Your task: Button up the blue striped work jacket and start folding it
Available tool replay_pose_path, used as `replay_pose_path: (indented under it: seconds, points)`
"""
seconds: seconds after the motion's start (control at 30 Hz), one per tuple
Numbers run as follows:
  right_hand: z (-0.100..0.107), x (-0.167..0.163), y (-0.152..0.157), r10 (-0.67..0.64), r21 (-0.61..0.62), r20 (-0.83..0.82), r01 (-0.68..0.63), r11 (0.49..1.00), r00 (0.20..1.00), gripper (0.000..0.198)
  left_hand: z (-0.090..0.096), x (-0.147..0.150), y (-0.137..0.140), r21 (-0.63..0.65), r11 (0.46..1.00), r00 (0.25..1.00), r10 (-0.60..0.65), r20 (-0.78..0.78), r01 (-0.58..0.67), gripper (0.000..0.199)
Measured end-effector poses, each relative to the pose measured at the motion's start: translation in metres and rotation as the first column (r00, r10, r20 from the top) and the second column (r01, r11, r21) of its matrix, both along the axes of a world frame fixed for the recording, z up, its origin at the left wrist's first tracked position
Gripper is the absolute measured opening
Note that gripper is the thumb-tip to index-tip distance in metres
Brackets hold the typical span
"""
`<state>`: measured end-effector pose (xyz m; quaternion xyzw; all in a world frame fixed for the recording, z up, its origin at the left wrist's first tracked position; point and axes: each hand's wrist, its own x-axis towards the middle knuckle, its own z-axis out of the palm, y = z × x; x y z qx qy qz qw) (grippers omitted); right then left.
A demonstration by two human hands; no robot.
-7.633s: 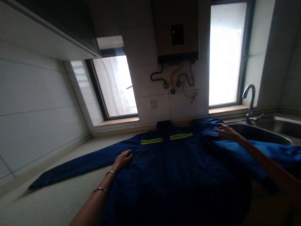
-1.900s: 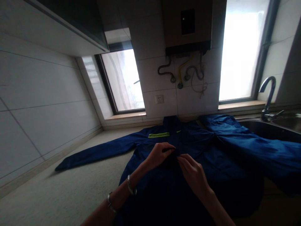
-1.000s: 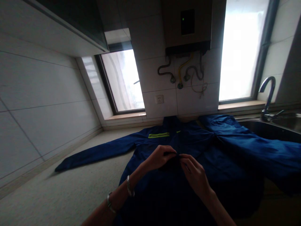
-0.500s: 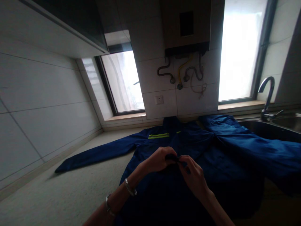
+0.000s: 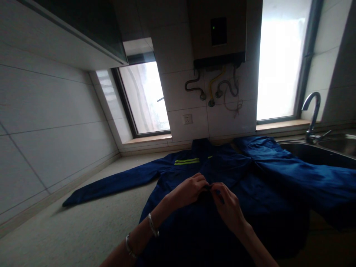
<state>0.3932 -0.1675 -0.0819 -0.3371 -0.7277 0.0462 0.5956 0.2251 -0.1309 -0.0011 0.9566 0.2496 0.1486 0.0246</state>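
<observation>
Closest to me were the two wrists, the left one wearing a couple of bracelets (image 5: 151,225). Both hands met at the middle of the blue jacket (image 5: 194,222), which lay spread flat on the table (image 5: 69,230). My left hand (image 5: 187,190) had its grip pinched together on the jacket's front edge, and my right hand (image 5: 228,207) was pinched on the same spot from the other side, fingertips nearly touching. Too dark to see whether it was a button or a zip. One sleeve (image 5: 111,183) stretched out left, the other (image 5: 300,178) draped over toward the sink (image 5: 314,155). Further back was a yellow reflective stripe (image 5: 187,161), then the tap (image 5: 311,115), wall socket (image 5: 187,119) and water heater (image 5: 218,33).
</observation>
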Motion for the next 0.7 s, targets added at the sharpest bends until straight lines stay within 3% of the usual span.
replay_pose_path:
  seconds: [0.27, 0.37, 0.4, 0.47, 0.53, 0.57, 0.7]
  points:
    - [-0.009, 0.001, 0.002, 0.006, -0.044, 0.017, -0.005, 0.999, 1.000, 0.015, -0.002, 0.003, -0.003, 0.081, 0.997, 0.996, 0.015, -0.088, -0.008, 0.018]
    - [-0.009, 0.000, 0.001, 0.027, -0.139, -0.022, -0.030, 0.990, 0.999, 0.013, -0.001, 0.001, -0.002, 0.077, 0.997, 0.997, 0.013, -0.082, -0.007, 0.016]
    - [-0.009, -0.001, 0.001, 0.039, -0.188, -0.036, -0.046, 0.981, 0.999, 0.019, 0.000, 0.000, -0.001, 0.069, 0.998, 0.998, 0.014, -0.061, -0.009, 0.016]
    - [-0.006, -0.002, 0.002, 0.055, -0.272, -0.021, -0.059, 0.961, 0.998, 0.055, 0.002, -0.003, 0.002, 0.049, 0.998, 0.999, 0.032, 0.019, -0.033, 0.016]
    - [-0.003, -0.004, 0.006, 0.014, -0.311, 0.052, 0.003, 0.950, 0.999, 0.085, 0.003, -0.005, 0.005, 0.020, 0.997, 0.987, 0.071, 0.144, -0.074, 0.016]
    - [-0.002, -0.005, 0.009, -0.028, -0.312, 0.100, 0.058, 0.948, 0.995, 0.088, 0.004, -0.006, 0.006, -0.003, 0.996, 0.974, 0.089, 0.209, -0.090, 0.017]
    - [0.012, -0.002, 0.031, -0.099, -0.220, 0.314, 0.174, 0.960, 0.944, 0.059, 0.005, -0.007, 0.007, -0.114, 0.988, 0.909, 0.141, 0.392, -0.104, 0.017]
